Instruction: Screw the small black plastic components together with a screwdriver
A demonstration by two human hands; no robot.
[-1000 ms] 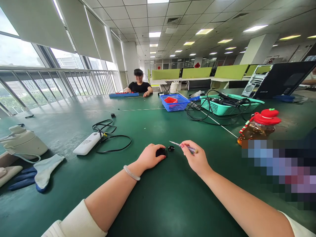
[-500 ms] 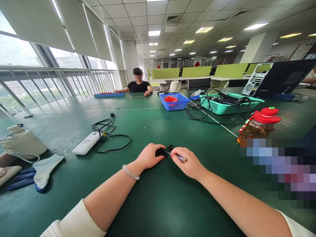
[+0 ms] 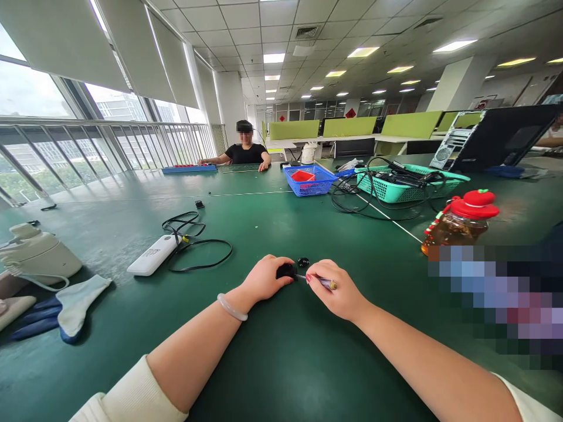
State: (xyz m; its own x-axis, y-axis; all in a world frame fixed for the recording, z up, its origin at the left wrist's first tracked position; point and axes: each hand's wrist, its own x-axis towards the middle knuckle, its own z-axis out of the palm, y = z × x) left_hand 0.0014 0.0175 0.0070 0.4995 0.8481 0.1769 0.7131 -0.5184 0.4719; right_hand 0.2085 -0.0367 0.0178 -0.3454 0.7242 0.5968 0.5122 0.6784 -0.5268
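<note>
My left hand (image 3: 269,278) is closed around a small black object (image 3: 285,271) on the green table (image 3: 272,363); its kind is partly hidden by my fingers. In my right hand (image 3: 336,288) is a thin screwdriver-like tool (image 3: 328,283), gripped by its handle between thumb and fingers. Its metal shaft points left and reaches the black object's right side; whether the tip touches cannot be told. A small round black piece (image 3: 303,262) lies on the table just beyond the tool, apart from both hands.
Left of my hands lie a white power bank (image 3: 153,255) with a black cable (image 3: 202,268) and a blue-grey glove (image 3: 74,310). Beyond are a blue basket (image 3: 309,189), a green basket (image 3: 400,194) with cables, and a red-lidded bottle (image 3: 460,225). A person (image 3: 245,153) sits at the far end.
My right hand and the tool have drawn slightly to the right, so more of the shaft and the round black piece shows. My left hand keeps its hold. The view shifted slightly.
</note>
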